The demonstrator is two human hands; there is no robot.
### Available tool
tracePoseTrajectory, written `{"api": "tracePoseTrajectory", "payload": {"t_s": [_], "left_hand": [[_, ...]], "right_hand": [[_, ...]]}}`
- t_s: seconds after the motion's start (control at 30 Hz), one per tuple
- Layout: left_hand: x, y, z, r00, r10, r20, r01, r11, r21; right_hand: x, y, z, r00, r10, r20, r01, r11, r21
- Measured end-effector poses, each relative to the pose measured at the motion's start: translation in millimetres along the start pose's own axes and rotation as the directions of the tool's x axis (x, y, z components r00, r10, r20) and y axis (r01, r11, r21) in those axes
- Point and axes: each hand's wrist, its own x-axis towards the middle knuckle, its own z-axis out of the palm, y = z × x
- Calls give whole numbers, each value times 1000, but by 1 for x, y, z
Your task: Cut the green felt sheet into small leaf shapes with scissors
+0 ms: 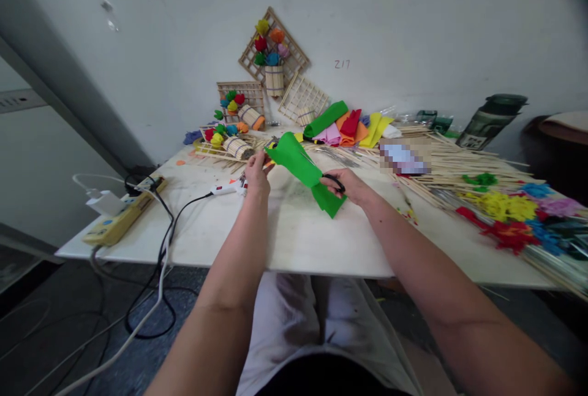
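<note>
A sheet of green felt point(296, 160) hangs tilted above the white table, its lower end drooping toward me. Its upper left corner is pinched by my left hand point(258, 170). My right hand point(345, 185) is closed around the black handles of a pair of scissors point(334, 182). The metal blades lie along the felt, pointing up and to the left. Where the blades meet the felt is too small to tell exactly. Below my left hand, a white glue gun point(226, 189) rests on the table.
A yellow power strip point(114, 221) with cables lies at the left edge. Small lattice frames with felt flowers point(274, 46) stand at the back. Folded felt pieces point(351, 127), wooden sticks point(459, 160), a dark bottle point(491, 120) and colourful flower shapes point(505, 209) spread rightward.
</note>
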Motion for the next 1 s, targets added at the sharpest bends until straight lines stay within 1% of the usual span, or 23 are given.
{"api": "tracePoseTrajectory", "payload": {"t_s": [0.03,0.07,0.1,0.17,0.27,0.33,0.4,0.57,0.7,0.87,1.0], "left_hand": [[3,-2,-1,1000,21,-21,-21,1000,12],[4,-4,-1,1000,9,-5,-9,1000,28],[4,-6,-2,999,-26,36,24,999,36],[0,-10,-2,980,-125,153,119,992,49],[-8,-13,-2,928,-287,239,267,957,112],[-12,-15,-1,897,-363,255,338,931,136],[-13,-16,-1,885,-400,239,376,916,144],[-13,-18,1,891,-417,180,401,908,120],[-14,-16,2,902,-401,159,389,916,100],[-14,-15,2,894,-401,197,386,916,113],[-16,-12,0,875,-414,251,394,910,129]], "right_hand": [[0,0,0,1000,1,9,-1,1000,-4],[-1,0,0,1000,3,17,-3,1000,-6],[-1,-1,0,1000,6,22,-5,1000,-7],[-2,-1,0,1000,9,26,-8,1000,-12],[-2,-3,0,999,9,32,-8,1000,-28],[-3,-3,1,999,14,35,-12,999,-49],[-3,-3,1,999,14,38,-11,997,-78],[-4,-3,5,998,-2,59,11,988,-152],[-4,-4,7,999,14,52,-6,989,-145],[-2,1,4,996,34,83,-27,997,-77],[-1,4,1,992,47,120,-44,999,-23]]}}
